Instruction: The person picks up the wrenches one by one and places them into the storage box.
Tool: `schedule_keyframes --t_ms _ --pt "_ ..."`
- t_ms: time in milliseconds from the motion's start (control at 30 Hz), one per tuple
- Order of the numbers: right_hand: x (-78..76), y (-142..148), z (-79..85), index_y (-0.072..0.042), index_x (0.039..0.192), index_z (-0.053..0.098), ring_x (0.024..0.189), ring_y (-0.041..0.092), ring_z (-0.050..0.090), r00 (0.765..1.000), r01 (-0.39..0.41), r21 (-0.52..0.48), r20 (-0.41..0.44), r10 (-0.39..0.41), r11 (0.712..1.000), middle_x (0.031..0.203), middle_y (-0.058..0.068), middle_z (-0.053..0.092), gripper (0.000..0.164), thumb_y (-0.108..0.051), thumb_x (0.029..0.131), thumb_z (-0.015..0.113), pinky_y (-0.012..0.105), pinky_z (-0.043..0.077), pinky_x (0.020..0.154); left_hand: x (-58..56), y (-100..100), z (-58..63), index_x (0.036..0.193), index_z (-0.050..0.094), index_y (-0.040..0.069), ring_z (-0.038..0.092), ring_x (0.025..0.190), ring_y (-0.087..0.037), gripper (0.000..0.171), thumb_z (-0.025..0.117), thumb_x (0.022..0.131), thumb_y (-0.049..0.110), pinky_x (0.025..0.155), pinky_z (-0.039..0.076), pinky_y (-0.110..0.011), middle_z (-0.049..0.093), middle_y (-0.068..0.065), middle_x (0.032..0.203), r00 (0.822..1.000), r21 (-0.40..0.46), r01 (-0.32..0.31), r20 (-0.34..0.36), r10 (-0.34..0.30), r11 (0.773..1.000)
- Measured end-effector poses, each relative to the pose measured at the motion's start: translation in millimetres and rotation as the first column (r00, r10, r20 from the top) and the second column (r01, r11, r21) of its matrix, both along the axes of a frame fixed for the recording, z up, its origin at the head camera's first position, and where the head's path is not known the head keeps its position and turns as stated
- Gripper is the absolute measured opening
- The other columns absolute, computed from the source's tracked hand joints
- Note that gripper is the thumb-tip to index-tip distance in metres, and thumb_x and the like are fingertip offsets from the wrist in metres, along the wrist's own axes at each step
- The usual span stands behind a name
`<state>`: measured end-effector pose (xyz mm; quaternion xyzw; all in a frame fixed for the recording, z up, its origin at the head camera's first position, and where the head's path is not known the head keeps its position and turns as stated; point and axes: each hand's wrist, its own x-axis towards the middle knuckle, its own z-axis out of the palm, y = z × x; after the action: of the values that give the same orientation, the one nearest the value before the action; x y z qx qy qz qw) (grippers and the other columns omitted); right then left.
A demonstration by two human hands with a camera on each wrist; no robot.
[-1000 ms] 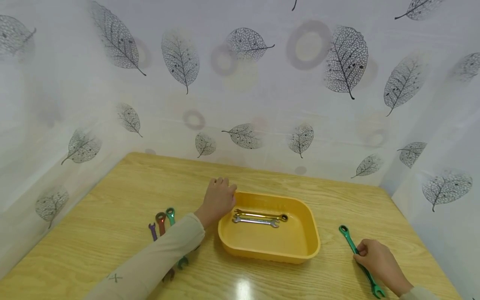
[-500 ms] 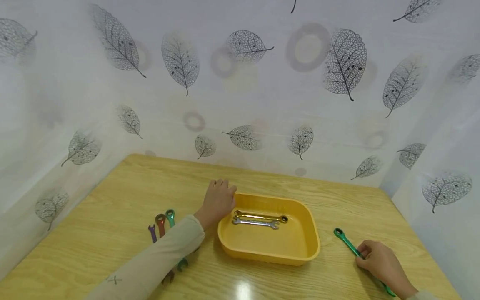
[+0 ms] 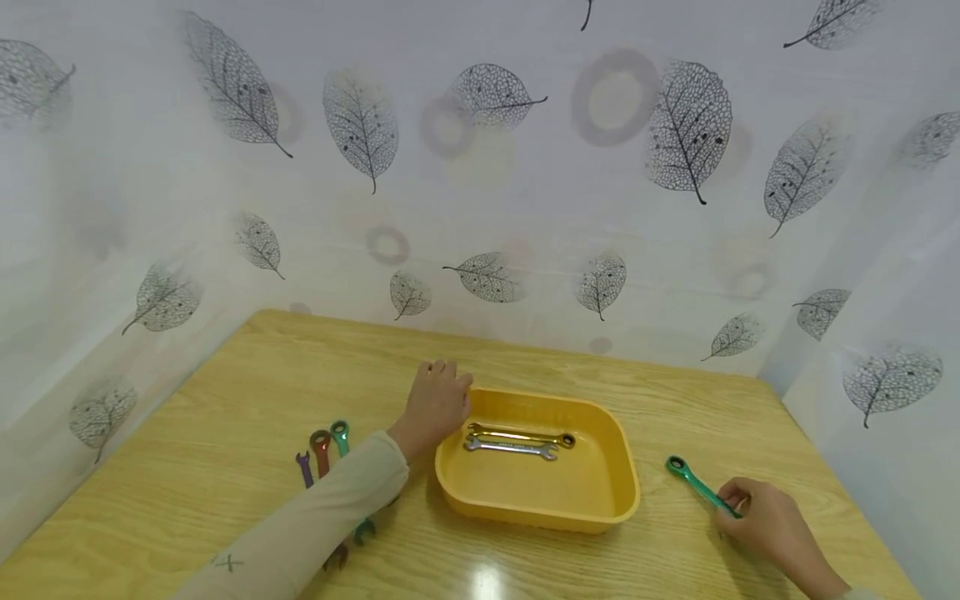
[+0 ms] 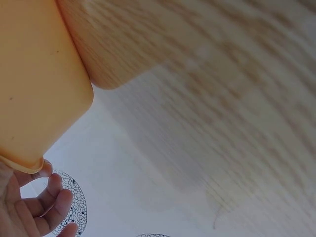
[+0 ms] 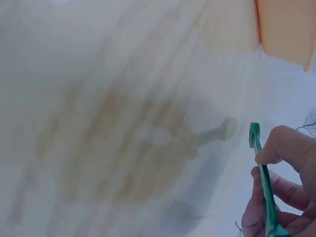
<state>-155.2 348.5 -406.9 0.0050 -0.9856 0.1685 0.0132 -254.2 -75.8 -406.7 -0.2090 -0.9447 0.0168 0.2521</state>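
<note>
At the far-left corner of the yellow plastic tray [image 3: 536, 518], my left hand [image 3: 437, 402] holds the rim; the left wrist view shows fingers [image 4: 45, 168] curled at the tray's lip. Right of the tray, my right hand [image 3: 771, 523] pinches a green ratchet combination wrench [image 3: 697, 485] between thumb and fingers, its ring end pointing up and left toward the tray. In the right wrist view the wrench [image 5: 267, 190] is over the table, with its shadow apart from it. Inside the tray lie a gold ratchet wrench [image 3: 517, 434] and a silver open-ended wrench [image 3: 510, 448], side by side.
Left of the tray lie a purple wrench [image 3: 304, 468], a red-brown ratchet wrench [image 3: 321, 450] and a teal ratchet wrench [image 3: 341, 435], partly hidden under my left forearm. A leaf-patterned curtain [image 3: 487, 167] borders the wood-grain table [image 3: 300, 358] at the back and sides.
My right hand has shifted slightly right, turning the green wrench so its ring end swings left and its open end drops out of sight. The left hand stays at the tray rim.
</note>
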Motion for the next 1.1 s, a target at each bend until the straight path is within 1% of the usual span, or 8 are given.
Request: schedule_keyframes --t_ms 100,233,433,533,667,767,900,1100 --pt "1.5 1.1 5.4 -0.004 0.08 0.065 0.061 0.002 0.047 0.999 -0.016 0.008 -0.048 0.017 1.0 0.072 -0.002 0.062 0.011 -0.007 0.071 0.071 0.021 0.04 0.055 -0.2 0.1 -1.2 0.091 0.066 0.015 0.057 0.082 -0.023 0.013 0.063 0.083 0.025 0.078 0.045 -0.039 0.062 -0.006 0.086 1.0 0.004 0.0 0.003 0.0 1.0" --pt "1.0 2.2 13.9 -0.004 0.08 0.065 0.058 -0.001 0.043 0.995 -0.034 0.01 -0.089 0.035 0.999 0.07 -0.002 0.061 0.011 -0.006 0.071 0.071 0.02 0.038 0.053 0.1 0.5 -1.0 0.091 0.065 0.015 0.057 0.083 -0.023 0.013 0.062 0.083 0.025 0.079 0.045 -0.039 0.062 -0.006 0.086 1.0 0.001 -0.005 0.015 0.005 1.0" --pt "-2.7 4.8 26.3 -0.005 0.082 0.066 0.058 -0.004 0.042 0.986 -0.096 0.012 -0.134 0.097 0.995 0.07 -0.005 0.059 0.013 -0.006 0.071 0.072 0.02 0.038 0.052 0.9 0.6 0.0 0.092 0.065 0.015 0.057 0.083 -0.023 0.013 0.062 0.084 0.025 0.079 0.045 -0.039 0.062 -0.006 0.087 1.0 -0.002 -0.005 0.021 0.005 1.0" --pt "-5.1 6.4 30.3 -0.006 0.08 0.065 0.058 -0.005 0.04 0.969 -0.155 0.008 -0.196 0.154 0.988 0.067 -0.008 0.056 0.015 -0.002 0.068 0.073 0.02 0.039 0.051 1.2 0.5 0.0 0.093 0.066 0.015 0.057 0.083 -0.023 0.014 0.062 0.084 0.024 0.079 0.045 -0.039 0.062 -0.007 0.087 1.0 0.002 -0.004 0.023 0.004 1.0" --pt "-8.6 7.6 35.8 -0.009 0.077 0.065 0.057 -0.006 0.039 0.93 -0.243 0.003 -0.285 0.233 0.97 0.063 -0.014 0.05 0.02 0.002 0.064 0.073 0.02 0.041 0.05 1.4 0.6 0.0 0.094 0.066 0.015 0.057 0.083 -0.023 0.014 0.062 0.084 0.024 0.079 0.045 -0.039 0.062 -0.007 0.087 1.0 0.003 -0.001 0.026 0.001 1.0" --pt "-10.3 8.2 41.9 -0.01 0.078 0.065 0.057 -0.006 0.038 0.918 -0.275 0.002 -0.296 0.263 0.962 0.063 -0.016 0.048 0.021 0.004 0.064 0.073 0.02 0.041 0.049 1.8 0.8 0.5 0.093 0.066 0.014 0.057 0.082 -0.023 0.014 0.062 0.084 0.024 0.079 0.045 -0.039 0.062 -0.007 0.087 1.0 0.01 0.004 0.023 -0.004 1.0" --pt "-12.9 7.9 53.1 -0.01 0.081 0.066 0.058 -0.005 0.039 0.917 -0.296 0.003 -0.278 0.285 0.955 0.065 -0.015 0.048 0.022 0.005 0.066 0.073 0.02 0.041 0.049 2.0 0.6 0.9 0.09 0.066 0.014 0.057 0.08 -0.024 0.012 0.063 0.082 0.023 0.077 0.046 -0.039 0.061 -0.007 0.085 1.0 0.025 0.014 0.001 -0.014 1.0" --pt "-20.0 2.7 71.8 -0.011 0.082 0.066 0.059 -0.005 0.039 0.89 -0.349 0.047 -0.296 0.346 0.936 0.068 -0.017 0.051 0.022 0.004 0.067 0.072 0.02 0.039 0.049 -1.8 -0.4 -2.4 0.088 0.066 0.015 0.058 0.081 -0.024 0.012 0.063 0.081 0.024 0.076 0.047 -0.04 0.061 -0.006 0.084 0.999 0.019 0.013 -0.032 -0.012 1.0"
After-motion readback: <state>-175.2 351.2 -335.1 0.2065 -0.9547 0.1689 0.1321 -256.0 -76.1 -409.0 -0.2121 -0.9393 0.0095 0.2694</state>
